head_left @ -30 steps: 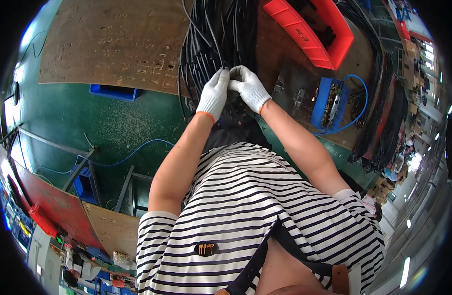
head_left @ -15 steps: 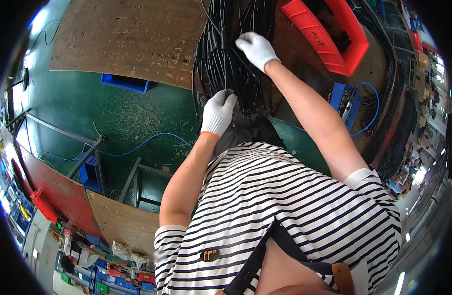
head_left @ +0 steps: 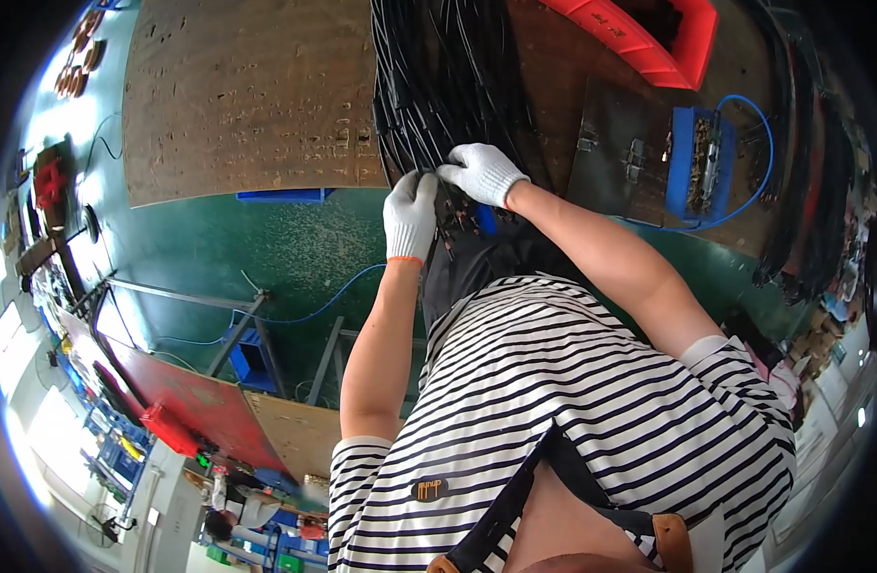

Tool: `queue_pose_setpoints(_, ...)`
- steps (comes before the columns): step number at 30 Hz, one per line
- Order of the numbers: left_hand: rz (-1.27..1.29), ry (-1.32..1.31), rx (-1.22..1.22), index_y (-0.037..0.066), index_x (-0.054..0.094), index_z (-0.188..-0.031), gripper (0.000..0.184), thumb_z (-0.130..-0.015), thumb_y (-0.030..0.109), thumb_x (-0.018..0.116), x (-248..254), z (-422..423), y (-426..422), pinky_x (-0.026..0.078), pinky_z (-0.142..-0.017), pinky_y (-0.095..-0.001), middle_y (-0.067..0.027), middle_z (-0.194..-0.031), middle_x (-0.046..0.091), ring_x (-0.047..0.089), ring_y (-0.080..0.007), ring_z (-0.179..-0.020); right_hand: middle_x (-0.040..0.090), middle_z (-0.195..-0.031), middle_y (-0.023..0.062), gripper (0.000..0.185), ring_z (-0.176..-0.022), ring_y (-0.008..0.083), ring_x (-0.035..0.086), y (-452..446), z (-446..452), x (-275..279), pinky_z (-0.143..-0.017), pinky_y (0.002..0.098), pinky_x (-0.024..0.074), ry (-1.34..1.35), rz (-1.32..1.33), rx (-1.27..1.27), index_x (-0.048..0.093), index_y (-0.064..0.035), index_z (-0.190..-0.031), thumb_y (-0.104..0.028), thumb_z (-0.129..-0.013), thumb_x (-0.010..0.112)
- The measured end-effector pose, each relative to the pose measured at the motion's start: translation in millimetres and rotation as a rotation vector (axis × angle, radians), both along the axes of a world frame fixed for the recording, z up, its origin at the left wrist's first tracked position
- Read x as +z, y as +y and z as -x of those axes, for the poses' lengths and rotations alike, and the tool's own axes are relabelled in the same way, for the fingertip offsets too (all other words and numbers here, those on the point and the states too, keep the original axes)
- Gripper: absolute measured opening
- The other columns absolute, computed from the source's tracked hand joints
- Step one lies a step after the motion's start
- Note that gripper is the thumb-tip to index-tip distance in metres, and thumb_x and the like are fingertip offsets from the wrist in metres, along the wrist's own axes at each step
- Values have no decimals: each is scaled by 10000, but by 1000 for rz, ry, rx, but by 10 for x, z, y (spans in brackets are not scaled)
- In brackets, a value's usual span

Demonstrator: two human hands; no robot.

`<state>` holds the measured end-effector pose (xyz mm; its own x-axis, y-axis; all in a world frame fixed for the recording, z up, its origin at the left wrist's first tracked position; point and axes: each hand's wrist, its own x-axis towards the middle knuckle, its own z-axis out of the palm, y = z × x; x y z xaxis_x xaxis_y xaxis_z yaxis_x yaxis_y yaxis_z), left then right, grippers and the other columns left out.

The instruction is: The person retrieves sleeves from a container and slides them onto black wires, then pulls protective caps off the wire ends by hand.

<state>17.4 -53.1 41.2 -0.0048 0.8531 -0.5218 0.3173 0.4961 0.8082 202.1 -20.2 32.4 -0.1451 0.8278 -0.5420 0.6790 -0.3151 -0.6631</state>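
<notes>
A thick bundle of black cables (head_left: pixel 448 76) hangs over the near edge of the brown wooden table (head_left: pixel 257 95), with copper-coloured tips at the lower ends. My left hand (head_left: pixel 410 218), in a white knit glove, is closed around a cable on the bundle's left side. Close beside it, my right hand (head_left: pixel 484 176), gloved the same way, pinches at the cables with thumb and fingers together. The exact strands between the fingertips are partly hidden by the gloves.
A red bin (head_left: pixel 648 57) stands on the table at upper right. Below it, a blue tray (head_left: pixel 686 158) holds small metal parts near a blue hose (head_left: pixel 769 162). Metal frame legs (head_left: pixel 185 294) and a blue crate (head_left: pixel 254 358) are at left. A person (head_left: pixel 243 516) is in the background.
My right hand has come down from higher on the bundle to beside my left hand. The left hand stays at the cables' lower part. The head view has shifted.
</notes>
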Motion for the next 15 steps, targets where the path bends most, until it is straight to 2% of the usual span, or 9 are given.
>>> queue_pose_setpoints(1,33,-2,16,-69,721,-1223,421,-1005,286,652,-2,-11,77,541,-868,-328,-201,-1004,780,723,-192,-944,742,-1108,262,483,-1082,435,707,1,17,6,-945,502,561,-2,39,-10,772,-3,-1080,-452,-918,693)
queue_pose_setpoints(3,32,147,-85,-60,727,-1200,464,-998,351,650,142,-44,225,551,-874,-364,-227,-1010,775,749,-268,-951,750,-1088,247,453,-1072,433,708,22,67,-49,-937,509,564,-5,45,25,774,-23,-1075,-440,-927,684)
queue_pose_setpoints(6,-118,429,-185,-40,746,-1122,533,-960,461,663,82,-123,361,560,-877,-426,-242,-998,771,752,-372,-964,756,-1059,230,408,-1053,432,710,68,129,-95,-919,522,568,20,70,39,776,-50,-1062,-423,-937,667)
queue_pose_setpoints(9,-180,708,-245,-20,769,-1056,543,-917,500,696,15,-209,507,561,-855,-416,-243,-956,770,749,-402,-951,761,-1038,218,374,-1031,425,717,-13,169,-164,-908,531,571,66,44,25,784,-81,-1061,-411,-943,652)
queue_pose_setpoints(10,-171,747,-234,-9,781,-984,515,-876,492,739,-36,-236,543,566,-842,-417,-220,-925,782,763,-361,-908,762,-1043,216,378,-1034,422,718,-24,184,-182,-911,529,572,76,46,27,785,-84,-1061,-418,-941,654)
queue_pose_setpoints(13,-47,608,-139,7,783,-926,504,-858,503,735,-35,-267,648,562,-844,-463,-199,-902,779,760,-369,-900,762,-1062,217,398,-1042,418,720,-72,192,-164,-922,524,573,165,12,-26,786,-81,-1063,-438,-935,664)
queue_pose_setpoints(15,-86,598,-129,-8,777,-893,518,-869,509,743,-41,-288,738,556,-786,-445,-180,-820,764,751,-332,-810,762,-1081,218,417,-1051,408,723,-70,154,-146,-935,509,571,183,17,-35,777,-75,-1115,-437,-935,676)
